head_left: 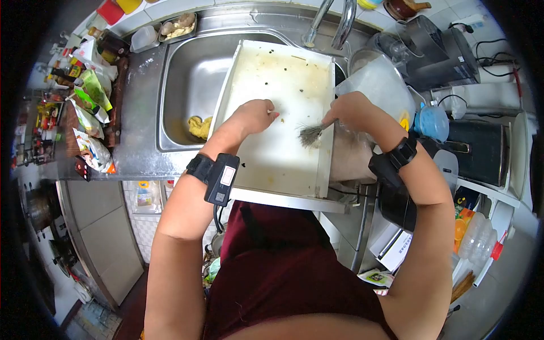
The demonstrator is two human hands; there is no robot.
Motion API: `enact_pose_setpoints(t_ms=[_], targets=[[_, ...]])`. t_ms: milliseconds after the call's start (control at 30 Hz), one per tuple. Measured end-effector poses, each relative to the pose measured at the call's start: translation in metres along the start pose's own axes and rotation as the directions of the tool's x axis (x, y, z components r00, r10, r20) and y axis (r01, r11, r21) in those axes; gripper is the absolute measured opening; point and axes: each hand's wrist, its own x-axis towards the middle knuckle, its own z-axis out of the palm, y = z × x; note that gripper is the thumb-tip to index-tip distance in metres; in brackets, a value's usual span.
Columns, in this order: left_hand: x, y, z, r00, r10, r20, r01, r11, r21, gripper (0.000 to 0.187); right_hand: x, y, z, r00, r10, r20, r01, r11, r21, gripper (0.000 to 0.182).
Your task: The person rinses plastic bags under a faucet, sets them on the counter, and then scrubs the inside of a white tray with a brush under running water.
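A white drawer (283,153) with dark specks and yellowish stains on its bottom lies across the sink edge in front of me. My right hand (348,110) is closed around a small brush (310,136) at the drawer's right side. The grey bristles fan out and point down and left onto the drawer bottom; the handle is mostly hidden by my fingers. Over the drawer's left half, my left hand (258,116) has its fingers pinched together. What they hold, if anything, is too small or hidden to make out.
The steel sink (187,85) with a yellow cloth (199,127) lies to the left, under a faucet (343,28). Seasoning packets (93,107) and bottles crowd the far left counter. To the right stand a clear plastic bag (379,85), a blue container (432,122) and dark appliances (442,51).
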Motion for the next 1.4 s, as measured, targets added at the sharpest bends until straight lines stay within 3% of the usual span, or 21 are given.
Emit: enact_pose_setpoints(t_ms=[100, 200, 300, 400, 500, 600, 700, 800, 900, 1000, 1100, 1233, 1400], targets=[[0.003, 0.000, 0.002, 1.000, 0.014, -0.008, -0.014, 1.000, -0.021, 0.034, -0.001, 0.008, 0.004, 0.998, 0.044, -0.043, -0.043, 0.999, 0.025, 0.037], [0.002, -0.003, 0.003, 0.997, 0.070, -0.036, -0.070, 0.998, -0.003, 0.034, 0.004, 0.012, -0.003, 0.975, 0.222, -0.020, -0.222, 0.975, 0.016, 0.035], [0.004, -0.004, 0.001, 0.997, 0.068, -0.029, -0.067, 0.997, 0.027, 0.033, -0.003, 0.007, -0.009, 0.983, 0.175, -0.058, -0.157, 0.959, 0.234, 0.031], [0.005, -0.003, 0.001, 0.996, 0.082, -0.035, -0.081, 0.996, 0.029, 0.034, -0.009, -0.008, -0.011, 0.991, 0.124, 0.043, -0.131, 0.931, 0.341, 0.027], [0.004, -0.002, 0.001, 0.996, 0.085, -0.038, -0.084, 0.996, 0.035, 0.035, -0.012, -0.020, -0.008, 0.991, 0.137, 0.011, -0.136, 0.965, 0.223, 0.026], [0.006, 0.000, -0.001, 0.997, 0.078, -0.001, -0.078, 0.995, 0.063, 0.036, -0.017, -0.022, -0.016, 0.981, 0.115, -0.156, 0.005, 0.788, 0.616, 0.025], [0.005, 0.001, -0.001, 0.998, 0.068, -0.004, -0.067, 0.997, 0.047, 0.037, -0.016, -0.024, -0.008, 0.956, 0.183, -0.231, -0.020, 0.823, 0.568, 0.020], [0.004, 0.003, -0.003, 0.998, 0.052, 0.025, -0.054, 0.996, 0.070, 0.037, -0.023, -0.028, -0.010, 0.951, 0.284, -0.123, -0.259, 0.948, 0.185, 0.015], [0.005, 0.002, -0.002, 0.997, 0.081, 0.014, -0.082, 0.993, 0.087, 0.037, -0.032, -0.026, -0.004, 0.956, 0.249, -0.156, -0.197, 0.937, 0.288, 0.016], [0.005, 0.001, -0.001, 0.996, 0.087, 0.001, -0.087, 0.993, 0.077, 0.036, -0.049, -0.040, -0.005, 0.991, 0.118, -0.056, -0.090, 0.929, 0.358, 0.018], [0.004, 0.004, -0.003, 0.997, 0.082, 0.006, -0.082, 0.993, 0.082, 0.036, -0.053, -0.068, -0.008, 0.975, 0.220, 0.015, -0.219, 0.959, 0.181, 0.019], [0.005, 0.005, -0.002, 0.996, 0.090, 0.013, -0.090, 0.992, 0.093, 0.036, -0.050, -0.077, 0.011, 0.957, 0.285, -0.050, -0.275, 0.950, 0.148, 0.019], [0.004, 0.007, -0.005, 0.997, 0.073, 0.024, -0.075, 0.991, 0.108, 0.036, -0.062, -0.102, 0.002, 0.989, 0.106, -0.099, -0.091, 0.984, 0.152, 0.016]])
